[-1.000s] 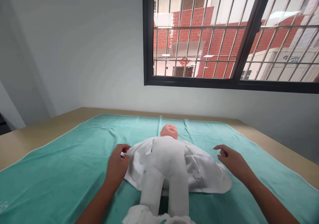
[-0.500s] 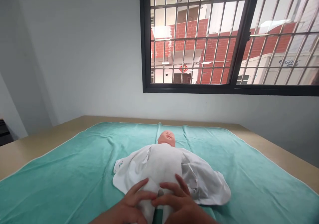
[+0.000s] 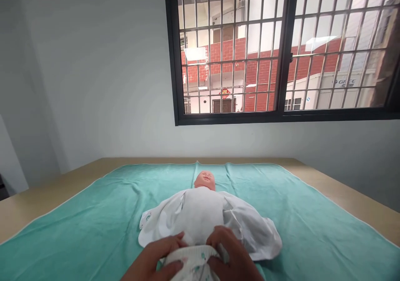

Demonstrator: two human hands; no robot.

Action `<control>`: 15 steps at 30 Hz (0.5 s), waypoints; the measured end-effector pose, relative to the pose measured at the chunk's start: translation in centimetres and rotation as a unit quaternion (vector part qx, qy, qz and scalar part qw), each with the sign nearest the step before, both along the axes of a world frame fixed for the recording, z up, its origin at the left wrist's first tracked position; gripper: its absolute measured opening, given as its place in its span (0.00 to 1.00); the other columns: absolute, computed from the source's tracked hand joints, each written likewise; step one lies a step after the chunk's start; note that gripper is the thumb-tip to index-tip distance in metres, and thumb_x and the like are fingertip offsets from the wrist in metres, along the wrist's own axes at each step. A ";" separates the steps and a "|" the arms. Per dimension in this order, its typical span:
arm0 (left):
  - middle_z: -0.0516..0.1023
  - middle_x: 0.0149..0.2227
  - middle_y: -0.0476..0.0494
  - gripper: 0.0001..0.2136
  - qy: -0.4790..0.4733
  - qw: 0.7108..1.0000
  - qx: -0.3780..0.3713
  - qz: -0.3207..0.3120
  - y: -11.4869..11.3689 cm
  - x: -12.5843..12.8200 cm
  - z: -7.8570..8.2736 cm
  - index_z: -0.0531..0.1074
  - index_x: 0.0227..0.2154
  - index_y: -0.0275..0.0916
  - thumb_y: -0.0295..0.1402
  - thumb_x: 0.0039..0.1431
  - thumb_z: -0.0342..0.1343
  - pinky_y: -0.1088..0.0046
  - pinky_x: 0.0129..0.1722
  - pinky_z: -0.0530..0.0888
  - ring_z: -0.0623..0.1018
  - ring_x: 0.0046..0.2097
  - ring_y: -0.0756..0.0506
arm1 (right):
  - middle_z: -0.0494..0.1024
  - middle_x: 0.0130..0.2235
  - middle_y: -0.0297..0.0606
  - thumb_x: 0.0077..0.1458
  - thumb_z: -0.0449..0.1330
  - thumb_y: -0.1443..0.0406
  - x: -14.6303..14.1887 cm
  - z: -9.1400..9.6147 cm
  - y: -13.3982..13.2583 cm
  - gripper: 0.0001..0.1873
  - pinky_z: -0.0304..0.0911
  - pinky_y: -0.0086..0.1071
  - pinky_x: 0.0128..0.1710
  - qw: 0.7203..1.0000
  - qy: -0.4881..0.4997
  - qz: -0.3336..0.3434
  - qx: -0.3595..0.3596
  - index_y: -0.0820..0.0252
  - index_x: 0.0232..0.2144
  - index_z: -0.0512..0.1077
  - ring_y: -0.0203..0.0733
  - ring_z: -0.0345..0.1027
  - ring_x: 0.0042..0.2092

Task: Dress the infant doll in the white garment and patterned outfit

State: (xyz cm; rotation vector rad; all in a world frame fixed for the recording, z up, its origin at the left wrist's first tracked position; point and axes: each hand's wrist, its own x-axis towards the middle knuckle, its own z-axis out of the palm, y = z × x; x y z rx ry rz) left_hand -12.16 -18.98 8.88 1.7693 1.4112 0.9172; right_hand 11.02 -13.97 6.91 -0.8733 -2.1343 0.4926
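My left hand [image 3: 153, 258] and right hand [image 3: 229, 254] sit side by side, knuckles up. Each grip is closed on the patterned cloth [image 3: 192, 262] between them. The doll [image 3: 201, 214] lies face-up just beyond my grip, on the green blanket [image 3: 93, 222]. Half a second ago my fingers lay flat and spread, and no cloth was visible.

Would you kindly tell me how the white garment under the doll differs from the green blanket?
The white garment is small, rumpled and spread open beneath the doll; the green blanket is far larger, nearly flat, covering most of the table. Both are cloth lying spread out.
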 end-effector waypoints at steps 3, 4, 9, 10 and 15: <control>0.78 0.39 0.46 0.08 0.040 0.998 0.038 0.043 1.1 0.5 1.4 0.72 0.31 0.41 0.37 0.58 0.50 0.69 0.43 0.73 0.75 0.44 0.42 | 0.76 0.43 0.40 0.36 0.54 0.75 0.0 -0.7 0.4 0.12 0.63 0.38 0.48 0.998 0.017 -0.057 0.017 0.57 0.27 0.64 0.47 0.67 0.48; 0.77 0.38 0.45 0.08 0.057 0.995 0.063 0.050 1.6 0.7 1.5 0.72 0.30 0.41 0.35 0.58 0.49 0.69 0.41 0.73 0.75 0.42 0.43 | 0.73 0.50 0.43 0.36 0.55 0.74 0.0 -1.0 0.7 0.14 0.60 0.42 0.53 0.997 0.012 -0.070 0.011 0.58 0.31 0.66 0.50 0.63 0.54; 0.60 0.64 0.44 0.25 0.034 0.995 0.062 0.069 4.7 0.3 -0.9 0.67 0.54 0.44 0.31 0.51 0.55 0.62 0.61 0.62 0.61 0.63 0.39 | 0.44 0.69 0.48 0.45 0.59 0.63 0.8 -0.8 1.8 0.44 0.37 0.51 0.67 0.985 -0.081 -0.084 -0.131 0.66 0.64 0.51 0.54 0.35 0.69; 0.57 0.66 0.45 0.28 0.015 0.998 0.024 0.064 5.1 0.0 -1.6 0.63 0.59 0.44 0.32 0.52 0.55 0.61 0.63 0.59 0.59 0.65 0.39 | 0.41 0.69 0.47 0.46 0.58 0.61 1.0 -0.3 1.8 0.47 0.36 0.50 0.67 0.981 -0.104 -0.076 -0.147 0.68 0.66 0.47 0.53 0.33 0.69; 0.69 0.59 0.42 0.24 0.001 0.999 0.025 0.048 6.3 -0.7 -2.1 0.67 0.56 0.42 0.37 0.55 0.53 0.65 0.59 0.63 0.69 0.58 0.40 | 0.51 0.67 0.49 0.49 0.57 0.60 1.1 2.2 1.6 0.42 0.42 0.46 0.66 0.972 -0.201 -0.069 -0.100 0.70 0.64 0.53 0.55 0.46 0.67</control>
